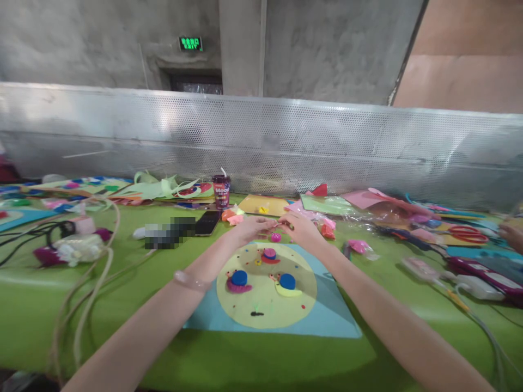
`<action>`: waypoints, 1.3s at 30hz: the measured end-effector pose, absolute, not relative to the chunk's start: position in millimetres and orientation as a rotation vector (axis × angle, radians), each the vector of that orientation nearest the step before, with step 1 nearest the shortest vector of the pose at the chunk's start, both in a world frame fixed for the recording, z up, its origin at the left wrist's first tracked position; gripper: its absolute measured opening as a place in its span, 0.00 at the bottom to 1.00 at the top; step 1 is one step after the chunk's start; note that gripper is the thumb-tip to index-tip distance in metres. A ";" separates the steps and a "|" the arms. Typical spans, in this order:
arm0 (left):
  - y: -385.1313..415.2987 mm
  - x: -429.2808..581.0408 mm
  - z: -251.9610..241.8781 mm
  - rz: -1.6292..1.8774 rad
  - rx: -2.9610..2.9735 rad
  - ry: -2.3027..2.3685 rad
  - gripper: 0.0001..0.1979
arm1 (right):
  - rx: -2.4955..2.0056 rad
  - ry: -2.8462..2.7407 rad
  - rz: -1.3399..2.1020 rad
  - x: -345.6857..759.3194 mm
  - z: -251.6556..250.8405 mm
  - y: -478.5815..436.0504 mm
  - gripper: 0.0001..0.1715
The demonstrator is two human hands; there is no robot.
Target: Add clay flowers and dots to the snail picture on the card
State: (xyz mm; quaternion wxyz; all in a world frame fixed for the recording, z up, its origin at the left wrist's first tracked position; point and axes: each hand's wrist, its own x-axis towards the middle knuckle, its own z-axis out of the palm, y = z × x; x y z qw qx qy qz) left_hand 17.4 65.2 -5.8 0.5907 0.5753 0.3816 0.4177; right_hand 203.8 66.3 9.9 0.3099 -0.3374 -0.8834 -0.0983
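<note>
My left hand (254,228) and my right hand (300,227) meet above the far edge of a light blue sheet (200,313). Their fingertips are pinched together; whatever small piece lies between them is too small to make out. Just below the fingers sits a bright pink lump (276,237), apparently clay. On the sheet lies a pale yellow paper circle (267,302). It bears a snail with a blue shell and purple body (239,280), a snail with a blue shell and yellow body (287,283), and a smaller pink-shelled snail (269,255), plus coloured dots and a dark strip (257,313).
A purple cup with a straw (222,191) stands behind a black phone (207,224). Cables (110,267) run along the left. Red-handled scissors (468,234), a purple packet (488,277) and coloured paper lie right. Another person's hand (512,234) shows at the right edge.
</note>
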 end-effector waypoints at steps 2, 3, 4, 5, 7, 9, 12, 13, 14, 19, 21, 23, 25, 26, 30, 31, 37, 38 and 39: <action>65.2 17.2 -5.8 0.974 1.336 0.891 0.15 | -0.865 -2.360 -0.265 203.0 9.7 66.0 0.09; 65.4 17.0 -6.0 0.976 1.335 0.894 0.15 | -0.854 -2.373 -0.267 202.6 9.5 65.9 0.10; 65.7 16.9 -6.3 0.977 1.335 0.898 0.15 | -0.848 -2.382 -0.268 202.4 9.4 65.8 0.10; 66.2 16.6 -6.7 0.978 1.336 0.902 0.15 | -0.849 -2.387 -0.269 202.2 9.3 65.8 0.11; 67.3 16.1 -7.7 0.977 1.339 0.906 0.16 | -0.866 -2.384 -0.270 202.5 9.4 66.1 0.10; 68.2 15.7 -8.5 0.973 1.346 0.904 0.16 | -0.901 -2.369 -0.267 203.4 9.7 66.7 0.08; 68.8 15.5 -8.9 0.966 1.356 0.903 0.15 | -0.952 -2.348 -0.259 204.3 10.2 67.3 0.06; 68.9 15.5 -8.9 0.965 1.358 0.905 0.15 | -0.961 -2.344 -0.256 204.2 10.2 67.3 0.05; 69.1 15.5 -8.9 0.963 1.357 0.906 0.15 | -0.966 -2.342 -0.254 204.0 10.1 67.4 0.05; 70.9 15.1 -10.2 0.962 1.353 0.921 0.15 | -1.028 -2.305 -0.265 208.5 12.1 72.2 0.08; 71.6 14.8 -10.6 0.962 1.354 0.934 0.16 | -1.096 -2.273 -0.273 216.3 15.0 77.1 0.07; 71.6 14.5 -10.3 0.961 1.353 0.946 0.17 | -1.171 -2.239 -0.278 226.7 18.9 82.1 0.07; 70.6 14.5 -9.5 0.961 1.354 0.958 0.18 | -1.233 -2.211 -0.282 236.7 22.8 85.9 0.07; 69.8 14.7 -9.2 0.960 1.355 0.964 0.18 | -1.255 -2.201 -0.284 240.8 24.4 87.0 0.06; 66.1 17.8 -10.0 0.942 1.373 0.992 0.21 | -1.293 -2.197 -0.298 249.0 27.3 86.4 0.08; 65.9 19.0 -10.9 0.933 1.380 1.007 0.22 | -1.300 -2.205 -0.305 249.4 27.5 85.6 0.09; 81.1 23.7 -9.9 0.918 1.472 1.127 0.20 | -1.305 -2.339 -0.353 256.2 31.8 85.6 0.08; 85.7 23.5 -8.3 0.929 1.496 1.137 0.19 | -1.280 -2.380 -0.356 259.3 32.2 86.9 0.08; 90.2 23.3 -6.8 0.945 1.521 1.146 0.19 | -1.253 -2.424 -0.353 262.9 32.1 88.5 0.09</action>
